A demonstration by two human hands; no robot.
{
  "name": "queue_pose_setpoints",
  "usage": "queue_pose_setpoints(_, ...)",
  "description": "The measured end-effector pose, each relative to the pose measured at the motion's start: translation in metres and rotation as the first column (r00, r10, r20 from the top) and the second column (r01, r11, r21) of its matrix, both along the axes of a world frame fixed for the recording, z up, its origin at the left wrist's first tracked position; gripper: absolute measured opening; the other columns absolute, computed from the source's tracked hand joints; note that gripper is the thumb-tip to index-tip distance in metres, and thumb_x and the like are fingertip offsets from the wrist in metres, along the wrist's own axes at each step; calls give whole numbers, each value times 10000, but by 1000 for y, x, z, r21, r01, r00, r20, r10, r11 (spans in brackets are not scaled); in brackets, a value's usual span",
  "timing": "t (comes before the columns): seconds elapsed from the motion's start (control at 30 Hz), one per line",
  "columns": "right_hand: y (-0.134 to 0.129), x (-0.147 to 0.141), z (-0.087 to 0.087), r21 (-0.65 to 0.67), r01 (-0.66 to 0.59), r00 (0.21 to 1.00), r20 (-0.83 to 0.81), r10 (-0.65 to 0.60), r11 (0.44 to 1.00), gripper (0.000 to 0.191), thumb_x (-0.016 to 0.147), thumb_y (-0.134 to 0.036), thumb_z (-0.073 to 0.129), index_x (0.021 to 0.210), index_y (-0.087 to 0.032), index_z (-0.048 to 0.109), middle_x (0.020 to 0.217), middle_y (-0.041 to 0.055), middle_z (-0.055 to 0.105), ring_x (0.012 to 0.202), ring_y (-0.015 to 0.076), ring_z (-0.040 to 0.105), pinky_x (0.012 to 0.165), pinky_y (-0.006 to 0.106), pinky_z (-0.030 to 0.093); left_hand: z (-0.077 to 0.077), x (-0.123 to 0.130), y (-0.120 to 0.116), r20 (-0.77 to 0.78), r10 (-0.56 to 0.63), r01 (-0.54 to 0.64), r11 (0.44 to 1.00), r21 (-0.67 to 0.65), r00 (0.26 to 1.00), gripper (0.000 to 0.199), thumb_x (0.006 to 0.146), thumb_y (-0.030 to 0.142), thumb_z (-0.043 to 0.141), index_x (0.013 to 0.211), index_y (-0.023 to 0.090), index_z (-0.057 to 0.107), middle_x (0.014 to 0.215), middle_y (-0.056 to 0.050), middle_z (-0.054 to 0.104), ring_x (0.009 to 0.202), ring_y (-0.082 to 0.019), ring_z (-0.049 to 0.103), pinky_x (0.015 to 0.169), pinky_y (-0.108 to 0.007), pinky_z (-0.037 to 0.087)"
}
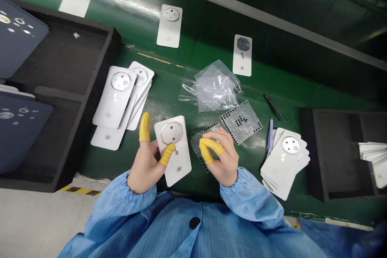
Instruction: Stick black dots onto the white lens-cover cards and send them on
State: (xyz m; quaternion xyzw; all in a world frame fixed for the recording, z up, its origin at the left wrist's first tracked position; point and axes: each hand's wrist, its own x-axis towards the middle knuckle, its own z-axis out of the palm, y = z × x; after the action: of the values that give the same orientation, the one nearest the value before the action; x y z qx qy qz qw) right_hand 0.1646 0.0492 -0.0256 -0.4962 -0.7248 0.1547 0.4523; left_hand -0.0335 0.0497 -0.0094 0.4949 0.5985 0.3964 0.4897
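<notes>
My left hand (148,163), with yellow finger cots on thumb and index finger, grips a white phone back cover (178,155). The thumb presses on its face below the octagonal camera area, and the other fingers go behind it. Just right of the cover is my right hand (222,153), its thumb and index finger in yellow cots pinched together. Whatever lies between those fingertips is too small to make out. Beneath that hand a clear sheet with small black dots (196,141) is partly hidden. A second dotted sheet (242,121) lies beyond it.
White covers lie stacked at left (113,100) and right (282,165). Clear plastic sheets (216,86) sit at centre, tweezers (273,108) and a purple pen (270,133) to the right. Black trays flank the bench, the left one (69,52) holding dark panels. Single covers lie along the back.
</notes>
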Motion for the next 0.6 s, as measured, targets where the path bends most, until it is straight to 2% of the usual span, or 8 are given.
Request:
queue_pose_setpoints(0.03,1,-2,7,25,-23,999,27,22,999,237,834,-96,626,1035,-222,621,997,65,693,943,191,626,987,488,467,5,6,0,30,-43,43,999,1,999,646,795,210,678,1386,177,422,736,-44,754,559,-197,702,507,-259,586)
queue_pose_setpoints(0.1,4,-6,17,61,-83,995,65,79,995,248,867,-117,583,1090,-224,597,993,54,709,940,186,640,1007,476,462,13,18,-1,20,-139,138,989,46,990,453,820,188,646,1262,187,547,749,-30,758,589,-179,711,510,-218,574)
queue_pose_setpoints(0.2,6,-7,25,71,-148,981,140,137,986,296,899,-95,484,1161,-207,562,1049,65,712,1018,186,644,1026,454,460,21,29,-3,-49,-146,152,975,163,988,218,831,147,623,1041,180,671,844,-29,773,676,-165,730,575,-183,576)
queue_pose_setpoints(0.37,-1,0,35,51,-204,920,351,174,978,306,897,-200,491,1189,-152,571,1260,173,619,1248,271,533,1045,513,431,22,28,-9,-86,-161,177,951,254,983,324,837,89,575,1129,199,663,988,-38,764,793,-179,738,661,-201,586)
queue_pose_setpoints(0.47,-4,1,37,41,-205,919,352,178,978,334,901,-243,491,1197,-112,571,1275,223,593,1267,302,514,1013,511,465,18,27,-12,-119,-172,198,941,275,978,370,803,64,586,1133,208,671,989,-40,763,800,-188,737,673,-214,581)
queue_pose_setpoints(0.6,-2,0,33,34,-202,934,309,181,979,369,903,-213,488,1259,-133,536,1329,209,556,1280,307,501,985,527,496,16,28,-12,-158,-176,217,929,300,972,370,774,55,597,1099,207,687,931,-40,770,754,-187,736,629,-208,562)
